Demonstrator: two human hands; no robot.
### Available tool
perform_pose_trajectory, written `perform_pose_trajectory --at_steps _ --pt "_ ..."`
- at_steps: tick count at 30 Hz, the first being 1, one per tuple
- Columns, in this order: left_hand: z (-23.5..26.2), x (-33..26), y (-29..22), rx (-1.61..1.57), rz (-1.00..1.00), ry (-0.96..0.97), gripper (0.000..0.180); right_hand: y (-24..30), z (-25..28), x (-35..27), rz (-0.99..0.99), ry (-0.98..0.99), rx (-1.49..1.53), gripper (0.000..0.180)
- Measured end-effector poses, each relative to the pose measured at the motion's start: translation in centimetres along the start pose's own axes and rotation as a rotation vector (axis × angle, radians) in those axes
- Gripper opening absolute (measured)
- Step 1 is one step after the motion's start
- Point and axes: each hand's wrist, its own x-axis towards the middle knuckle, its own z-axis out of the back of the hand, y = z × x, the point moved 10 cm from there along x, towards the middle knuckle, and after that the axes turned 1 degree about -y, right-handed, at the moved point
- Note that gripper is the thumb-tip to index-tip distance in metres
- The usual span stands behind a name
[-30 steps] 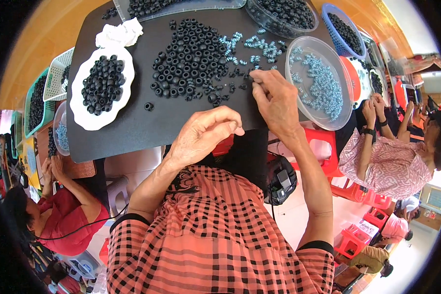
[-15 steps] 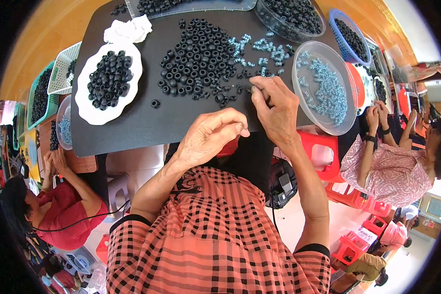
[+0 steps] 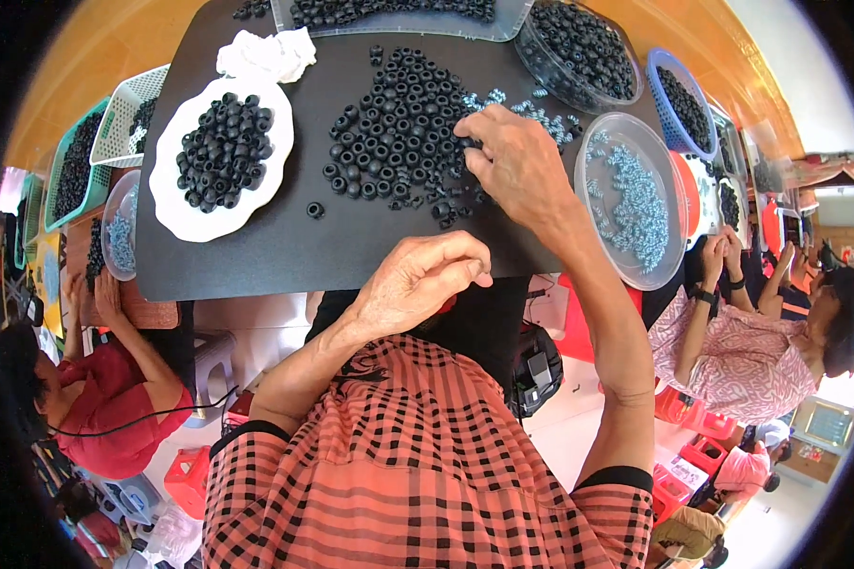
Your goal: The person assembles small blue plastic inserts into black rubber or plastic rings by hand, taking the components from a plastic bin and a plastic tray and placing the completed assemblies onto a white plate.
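Note:
My left hand (image 3: 425,280) is held at the table's near edge, thumb and fingers pressed together; whatever they hold is hidden. At the right side of a heap of round black beads with holes (image 3: 394,128), my right hand (image 3: 520,163) reaches in, its thumb and forefinger a little apart over the beads. Small blue-and-white striped coiled pieces (image 3: 541,114) lie scattered just beyond that hand, partly covered by it. Tiny dark pieces (image 3: 446,204) are strewn at the heap's near side. One black bead (image 3: 315,210) sits alone on the dark table.
A white scalloped plate (image 3: 166,190) of black beads stands left, crumpled white tissue (image 3: 266,55) behind it. On the right are a clear round tub (image 3: 676,213) of striped pieces, a clear bowl (image 3: 579,100) and a blue basket (image 3: 657,71) of beads. Co-workers sit on both sides.
My right hand has moved left and farther away, onto the edge of the bead heap, its fingers parting. My left hand has stayed closed, nearly in place. The view has shifted slightly.

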Motion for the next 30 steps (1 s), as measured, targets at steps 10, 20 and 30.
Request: perform_pose_trajectory --at_steps 10,20,30 --pt "-0.1 0.2 0.5 -0.026 0.052 0.019 0.014 -0.5 0.9 0.3 0.024 -0.073 0.039 0.024" --pt "1.5 0.3 0.0 -0.366 -0.044 -0.277 0.019 -0.1 0.4 -7.2 -0.315 -0.247 1.173 0.021" --pt "0.6 1.3 -0.1 -0.26 -0.092 -0.362 0.023 -0.6 1.6 -11.3 -0.215 -0.477 0.893 0.025"
